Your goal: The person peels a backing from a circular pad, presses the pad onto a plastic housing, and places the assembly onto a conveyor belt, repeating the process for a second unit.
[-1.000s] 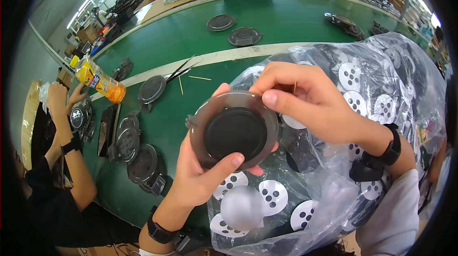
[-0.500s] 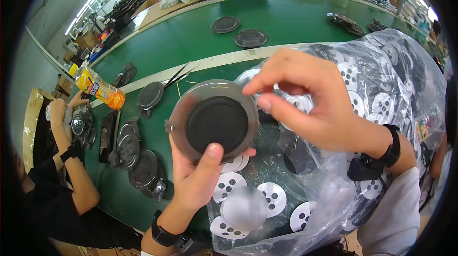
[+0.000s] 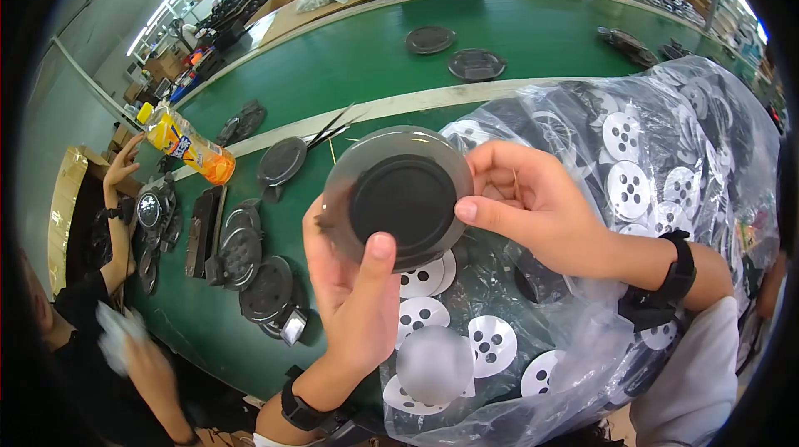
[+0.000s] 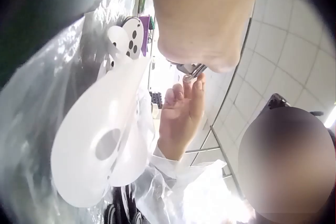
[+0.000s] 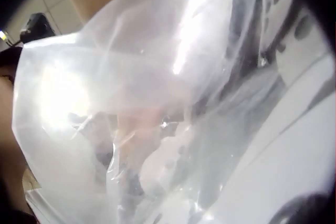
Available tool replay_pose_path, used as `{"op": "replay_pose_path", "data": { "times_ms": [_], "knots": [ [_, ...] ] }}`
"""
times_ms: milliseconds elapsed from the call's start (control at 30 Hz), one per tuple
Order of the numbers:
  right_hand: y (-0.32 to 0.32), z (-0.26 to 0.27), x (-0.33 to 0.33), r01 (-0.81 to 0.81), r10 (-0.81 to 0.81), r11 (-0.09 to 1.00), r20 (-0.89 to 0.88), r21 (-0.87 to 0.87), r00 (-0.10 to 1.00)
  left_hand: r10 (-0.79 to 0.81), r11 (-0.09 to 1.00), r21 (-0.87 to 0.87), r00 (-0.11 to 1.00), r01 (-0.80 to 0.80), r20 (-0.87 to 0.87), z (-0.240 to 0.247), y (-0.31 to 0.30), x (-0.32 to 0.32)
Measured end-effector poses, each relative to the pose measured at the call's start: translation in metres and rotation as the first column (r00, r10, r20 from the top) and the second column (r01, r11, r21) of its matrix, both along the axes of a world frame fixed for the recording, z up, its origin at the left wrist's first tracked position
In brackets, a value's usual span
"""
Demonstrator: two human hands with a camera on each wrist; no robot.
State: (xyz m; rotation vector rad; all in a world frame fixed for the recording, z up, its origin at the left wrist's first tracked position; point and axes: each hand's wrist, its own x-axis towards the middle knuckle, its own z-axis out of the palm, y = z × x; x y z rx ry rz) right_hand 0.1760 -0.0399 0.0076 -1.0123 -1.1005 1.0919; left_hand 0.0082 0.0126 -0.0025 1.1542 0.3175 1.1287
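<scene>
A round smoky translucent cover (image 3: 337, 185) with a dark round centre is held tilted up above the table in the head view. My left hand (image 3: 354, 297) grips it from below, thumb on its front face. The right hand (image 3: 541, 210) pinches its right rim, thumb tip in front. A thin toothpick (image 3: 516, 184) sticks up from that hand's curled fingers. In the left wrist view the right hand (image 4: 181, 116) shows beyond the left palm, which hides most of the cover. Clear plastic sheet (image 5: 105, 77) covers most of the right wrist view.
White discs with holes (image 3: 491, 345) lie under and in a large plastic bag (image 3: 566, 355). Dark round covers (image 3: 265, 289) sit to the left, near tweezers (image 3: 329, 126) and an orange drink bottle (image 3: 191, 147). Another person's arm (image 3: 150, 372) moves at far left.
The right hand came off the cover's rim, then returned to it lower down. The cover moved left, then back right. The neighbour's hand has swung down, holding something whitish.
</scene>
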Motion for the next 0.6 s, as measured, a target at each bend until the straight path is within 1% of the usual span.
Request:
{"op": "replay_pose_path", "data": {
  "times_ms": [33, 67, 133, 167, 200, 233, 267, 300, 333, 367, 400, 433, 467, 500, 533, 600],
  "knots": [
    [0.001, -0.001, 0.004, 0.001, -0.007, 0.999, 0.110, 0.047, 0.994, 0.028, 0.999, -0.016, 0.999, -0.029, -0.021, 0.000, 0.001, 0.000],
    [0.002, -0.001, 0.007, 0.001, -0.006, 0.999, 0.110, 0.046, 0.994, 0.029, 0.999, -0.016, 0.999, -0.029, -0.021, -0.001, 0.004, -0.002],
    [0.003, 0.006, 0.011, 0.072, -0.092, 0.988, 0.145, 0.135, 0.985, -0.006, 1.000, 0.014, 0.998, 0.007, -0.058, -0.004, 0.012, -0.009],
    [0.005, 0.008, 0.010, 0.095, -0.115, 0.973, 0.087, 0.208, 0.990, -0.012, 1.000, 0.011, 0.998, 0.012, -0.054, -0.004, 0.013, -0.009],
    [0.003, 0.012, 0.013, 0.100, -0.120, 0.974, 0.091, 0.206, 0.988, 0.031, 0.998, 0.058, 0.990, -0.023, -0.141, -0.003, 0.013, -0.010],
    [0.000, 0.018, 0.016, 0.102, -0.182, 0.955, 0.280, 0.280, 0.943, 0.076, 0.993, 0.107, 0.972, -0.053, -0.224, -0.001, 0.012, -0.009],
    [-0.001, 0.022, 0.020, 0.086, -0.249, 0.933, 0.452, 0.350, 0.856, 0.071, 0.993, 0.103, 0.973, -0.049, -0.220, 0.000, 0.011, -0.008],
    [0.002, 0.022, 0.021, 0.079, -0.318, 0.892, 0.495, 0.445, 0.808, 0.078, 0.993, 0.100, 0.974, -0.058, -0.212, 0.002, 0.009, -0.007],
    [-0.001, 0.025, 0.022, 0.080, -0.319, 0.893, 0.498, 0.442, 0.806, 0.087, 0.993, 0.099, 0.975, -0.068, -0.205, 0.004, 0.008, -0.006],
    [-0.005, 0.031, 0.021, 0.084, -0.352, 0.892, 0.566, 0.445, 0.745, 0.077, 0.990, 0.133, 0.974, -0.049, -0.212, 0.004, 0.008, -0.007],
    [-0.007, 0.034, 0.021, 0.087, -0.383, 0.889, 0.627, 0.449, 0.678, 0.076, 0.990, 0.132, 0.974, -0.048, -0.212, 0.004, 0.007, -0.007],
    [-0.004, 0.033, 0.023, 0.088, -0.383, 0.890, 0.628, 0.448, 0.678, 0.073, 0.991, 0.126, 0.973, -0.046, -0.217, 0.005, 0.006, -0.008],
    [0.000, 0.030, 0.025, 0.038, -0.532, 0.782, 0.634, 0.622, 0.562, 0.070, 0.992, 0.120, 0.972, -0.044, -0.223, 0.005, 0.006, -0.009],
    [0.003, 0.028, 0.027, -0.043, -0.673, 0.645, 0.593, 0.763, 0.442, 0.069, 0.992, 0.119, 0.972, -0.043, -0.224, 0.004, 0.004, -0.009],
    [0.003, 0.027, 0.025, -0.043, -0.673, 0.645, 0.594, 0.763, 0.441, 0.094, 0.992, 0.104, 0.971, -0.072, -0.219, 0.004, 0.002, -0.009],
    [0.001, 0.024, 0.020, -0.107, -0.714, 0.613, 0.607, 0.783, 0.350, 0.120, 0.991, 0.089, 0.969, -0.103, -0.215, 0.005, -0.003, -0.005]
  ]
}}
